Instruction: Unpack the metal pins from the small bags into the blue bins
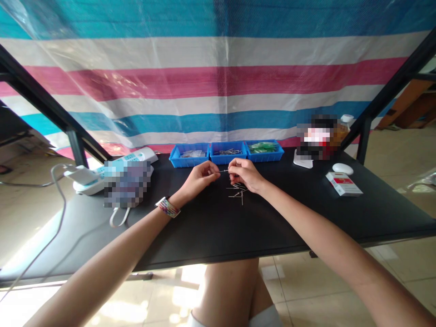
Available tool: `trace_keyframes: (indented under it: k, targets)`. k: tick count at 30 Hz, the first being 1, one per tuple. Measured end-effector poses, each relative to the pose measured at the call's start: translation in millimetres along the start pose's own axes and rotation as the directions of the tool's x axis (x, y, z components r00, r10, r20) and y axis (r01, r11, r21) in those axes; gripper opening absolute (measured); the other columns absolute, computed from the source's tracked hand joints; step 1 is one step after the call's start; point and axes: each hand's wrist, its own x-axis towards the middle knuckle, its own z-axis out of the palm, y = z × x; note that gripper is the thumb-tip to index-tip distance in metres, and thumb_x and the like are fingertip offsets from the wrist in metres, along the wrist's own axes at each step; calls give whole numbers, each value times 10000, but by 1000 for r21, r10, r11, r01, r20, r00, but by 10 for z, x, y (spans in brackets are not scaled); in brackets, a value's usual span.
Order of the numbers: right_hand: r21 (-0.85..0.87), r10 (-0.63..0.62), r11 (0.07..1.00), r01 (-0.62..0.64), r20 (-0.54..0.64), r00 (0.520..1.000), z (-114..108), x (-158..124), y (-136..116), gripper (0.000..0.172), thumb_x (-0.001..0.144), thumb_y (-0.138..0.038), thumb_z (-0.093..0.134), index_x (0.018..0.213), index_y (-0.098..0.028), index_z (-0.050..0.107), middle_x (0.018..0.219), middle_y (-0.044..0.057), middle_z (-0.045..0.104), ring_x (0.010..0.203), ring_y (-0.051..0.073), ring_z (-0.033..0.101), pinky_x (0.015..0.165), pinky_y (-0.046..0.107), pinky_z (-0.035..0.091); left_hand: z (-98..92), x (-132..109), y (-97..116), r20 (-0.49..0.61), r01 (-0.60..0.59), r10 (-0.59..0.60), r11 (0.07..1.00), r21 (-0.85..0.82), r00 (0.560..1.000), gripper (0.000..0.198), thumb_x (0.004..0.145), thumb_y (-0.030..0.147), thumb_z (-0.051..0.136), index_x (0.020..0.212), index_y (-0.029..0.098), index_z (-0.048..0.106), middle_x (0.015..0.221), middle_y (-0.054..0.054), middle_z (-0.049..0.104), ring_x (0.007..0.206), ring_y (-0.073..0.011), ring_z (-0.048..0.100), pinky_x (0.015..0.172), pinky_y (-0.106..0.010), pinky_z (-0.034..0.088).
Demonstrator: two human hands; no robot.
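Two hands hold one thin metal pin in the middle of the frame, above the black surface.

The left hand and the right hand each pinch one end of the pin with closed fingers, so it lies level between them. Just below the right hand, a small heap of loose pins lies on the surface. Behind the hands three blue trays stand in a row. The left wrist wears a coloured wristband. At the right lie a white mouse and a small box.
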Motion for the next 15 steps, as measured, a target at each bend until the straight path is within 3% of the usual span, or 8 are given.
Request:
trace_keyframes:
  k: [4,6,9,12,15]
  targets:
    - [41,-46,998,49,-77,996,-48,77,-8,230,663,-266,835,742,-196,631,610,-42,613,545,112,601,495,236,595,24,-33,-10,-5,-56,57,991,119,998,284,843,411,786,863,196,602,756,22,591,671,-132,531,609,-246,404]
    - [79,-88,991,103,-172,981,-72,131,-35,213,687,-253,836,768,-192,649,642,-32,652,552,110,622,531,241,619,50,-67,8,51,-88,78,970,225,996,260,876,401,755,829,199,597,742,21,590,662,-137,523,611,-256,396]
    - [149,-96,978,143,-280,955,-103,187,-82,255,738,-229,835,954,-186,706,825,9,770,590,112,678,583,252,650,102,-132,59,166,-186,131,907,378,977,213,901,386,741,861,209,628,796,1,638,688,-158,562,643,-279,429]
    - [149,-33,986,79,-287,957,-129,180,-94,289,795,-220,801,1071,-180,725,850,28,793,546,109,674,526,238,624,143,-184,94,257,-288,182,831,475,949,215,895,405,771,975,226,684,919,-26,677,775,-187,625,715,-301,481]
    - [78,-10,996,31,-259,966,-132,140,-73,155,813,-225,766,955,-163,752,764,22,758,499,94,641,469,203,573,164,-202,97,337,-351,191,781,517,922,181,911,402,758,992,243,728,952,-42,676,842,-209,646,768,-315,502]
